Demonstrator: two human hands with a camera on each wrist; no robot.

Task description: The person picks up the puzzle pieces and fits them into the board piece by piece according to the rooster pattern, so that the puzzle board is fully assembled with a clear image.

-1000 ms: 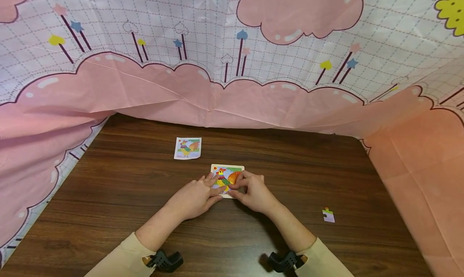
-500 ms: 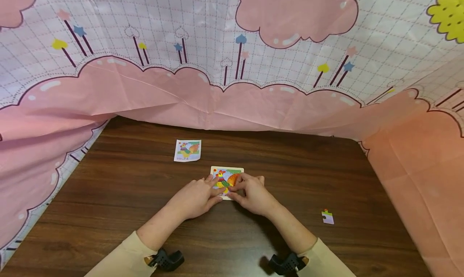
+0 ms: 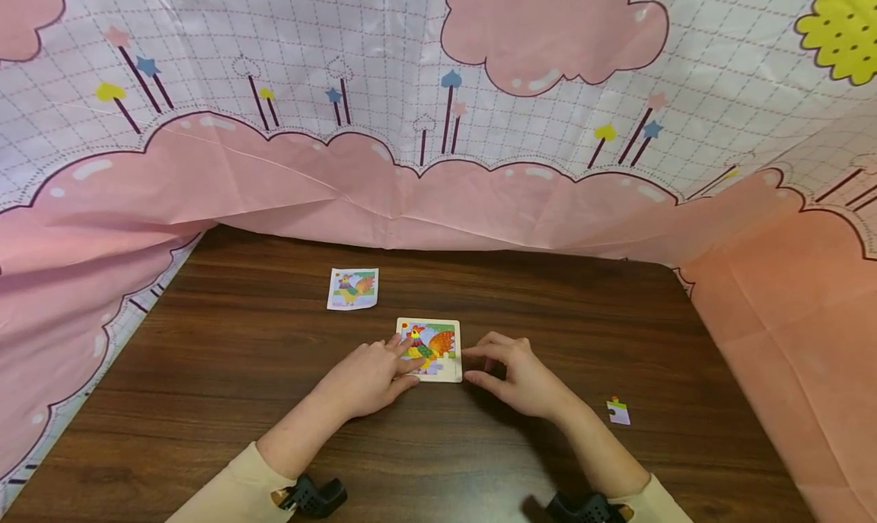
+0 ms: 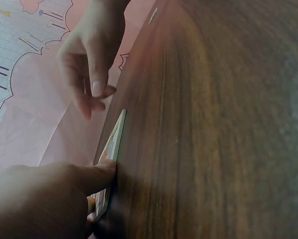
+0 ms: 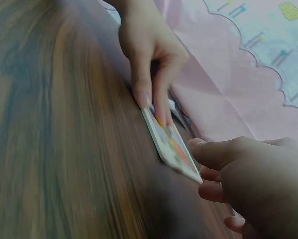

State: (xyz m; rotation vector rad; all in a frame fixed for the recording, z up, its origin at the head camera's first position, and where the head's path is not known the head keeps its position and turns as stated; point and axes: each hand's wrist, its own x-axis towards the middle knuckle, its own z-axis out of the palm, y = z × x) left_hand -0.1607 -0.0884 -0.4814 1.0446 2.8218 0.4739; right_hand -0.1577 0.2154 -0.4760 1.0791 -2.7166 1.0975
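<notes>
A small framed jigsaw puzzle (image 3: 441, 342) with a colourful rooster picture lies mid-table. Pale bare backing shows at its lower right corner. My left hand (image 3: 366, 378) rests on its left side, fingers lying extended over the picture and thumb along the near edge. Just off the right edge is my right hand (image 3: 524, 374), its fingers loosely bent with nothing between them. In the right wrist view its fingertips come close to the corner of the puzzle frame (image 5: 164, 155). A loose puzzle piece (image 3: 619, 412), lilac with a green strip, lies farther right on the table.
Behind the puzzle, to the left, lies a paper card (image 3: 352, 288) printed with the same rooster. The dark wooden table (image 3: 274, 333) is enclosed by a pink and white patterned curtain (image 3: 308, 180) at the back and both sides.
My right hand has drawn back to the right from the puzzle's lower right part, uncovering the bare corner. My left hand stays in place on the puzzle.
</notes>
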